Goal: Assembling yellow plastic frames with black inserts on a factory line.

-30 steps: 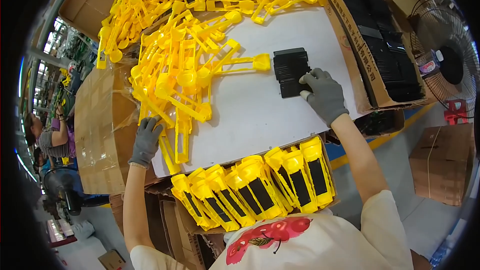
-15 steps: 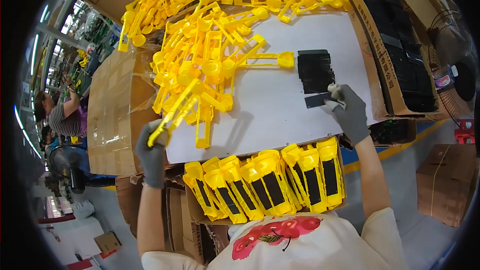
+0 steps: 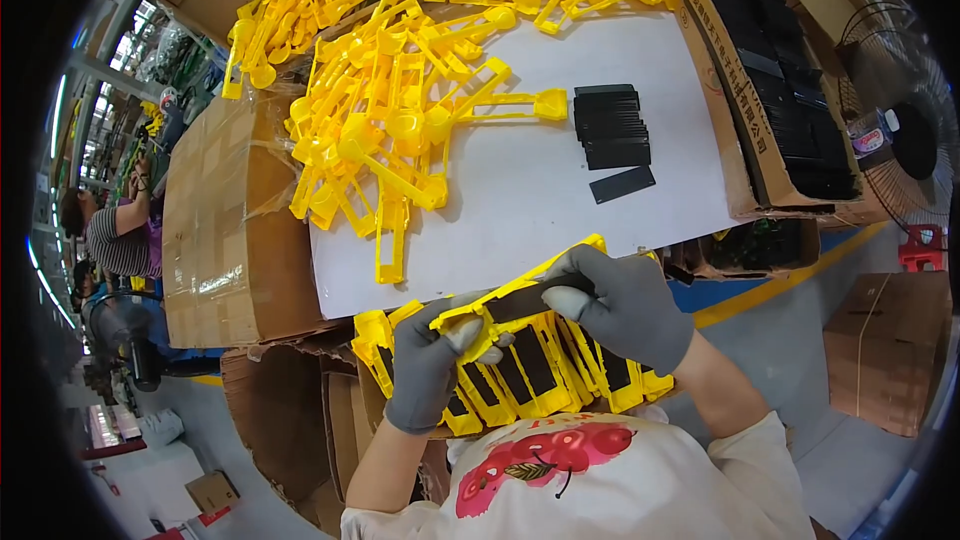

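Observation:
My gloved left hand [image 3: 425,365] grips the end of a yellow plastic frame [image 3: 487,312], held tilted over the near edge of the white work surface [image 3: 500,200]. My right hand [image 3: 635,305], also in a grey glove, pinches a flat black strip [image 3: 525,302] and lays it along the frame's long opening. Part of the strip is hidden by the fingers. Beyond my right hand lie a neat stack of black strips [image 3: 610,125] and one loose black strip [image 3: 622,185]. Just below both hands, several yellow frames with black strips in them [image 3: 520,375] stand in a row.
Loose yellow frames [image 3: 365,140] are heaped at left and along the back. A carton of black strips [image 3: 745,130] stands at right, near a fan [image 3: 905,140]. Taped cardboard [image 3: 215,230] borders the left side. Another person [image 3: 120,235] is further off at left.
My right hand has brought a black strip from the stack toward me. The left hand has moved right with the yellow frame, and the two now meet above the near row.

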A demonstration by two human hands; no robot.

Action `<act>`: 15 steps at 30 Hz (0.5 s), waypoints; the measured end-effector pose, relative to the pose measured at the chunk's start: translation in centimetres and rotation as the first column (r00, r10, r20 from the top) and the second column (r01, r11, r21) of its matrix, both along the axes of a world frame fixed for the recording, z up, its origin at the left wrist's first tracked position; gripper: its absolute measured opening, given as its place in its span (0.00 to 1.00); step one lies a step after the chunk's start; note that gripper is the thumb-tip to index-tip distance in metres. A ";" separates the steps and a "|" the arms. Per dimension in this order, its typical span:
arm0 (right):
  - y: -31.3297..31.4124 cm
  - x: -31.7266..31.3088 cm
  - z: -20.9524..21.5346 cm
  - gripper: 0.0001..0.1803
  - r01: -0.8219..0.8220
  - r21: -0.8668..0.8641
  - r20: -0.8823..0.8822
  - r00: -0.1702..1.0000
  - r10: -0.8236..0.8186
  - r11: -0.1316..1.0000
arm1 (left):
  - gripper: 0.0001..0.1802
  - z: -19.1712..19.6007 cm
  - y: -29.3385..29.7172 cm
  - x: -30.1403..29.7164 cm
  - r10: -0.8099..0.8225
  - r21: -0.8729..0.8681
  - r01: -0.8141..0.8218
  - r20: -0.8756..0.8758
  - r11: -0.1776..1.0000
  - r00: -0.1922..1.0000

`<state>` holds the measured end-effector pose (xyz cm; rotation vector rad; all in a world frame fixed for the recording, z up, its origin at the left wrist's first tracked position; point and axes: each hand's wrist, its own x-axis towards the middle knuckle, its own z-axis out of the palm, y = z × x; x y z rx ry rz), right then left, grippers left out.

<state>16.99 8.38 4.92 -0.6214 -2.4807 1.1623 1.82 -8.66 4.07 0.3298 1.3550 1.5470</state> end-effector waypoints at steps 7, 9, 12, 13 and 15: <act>-0.8 0.1 0.2 0.13 0.008 0.187 0.071 0.997 -0.021 0.982 | 0.18 -0.1 0.4 0.8 -0.032 -0.013 0.032 0.001 0.999 0.999; -1.1 0.1 0.0 0.12 0.013 0.180 0.102 0.994 -0.032 0.984 | 0.18 -0.7 0.4 1.0 -0.034 -0.026 0.035 0.020 0.999 0.999; -2.1 0.0 -1.1 0.13 0.056 0.187 0.139 0.987 -0.082 0.981 | 0.18 -0.6 0.7 1.4 -0.019 -0.075 0.019 -0.008 0.997 1.000; -2.3 0.0 -1.5 0.16 0.096 0.200 0.150 0.980 -0.127 0.975 | 0.17 -0.6 0.9 1.5 -0.009 -0.112 0.004 -0.049 0.994 0.999; -1.7 0.6 -0.7 0.21 0.184 0.288 0.102 0.970 -0.221 0.940 | 0.17 -0.5 0.8 1.5 0.003 -0.108 -0.010 -0.060 0.994 0.998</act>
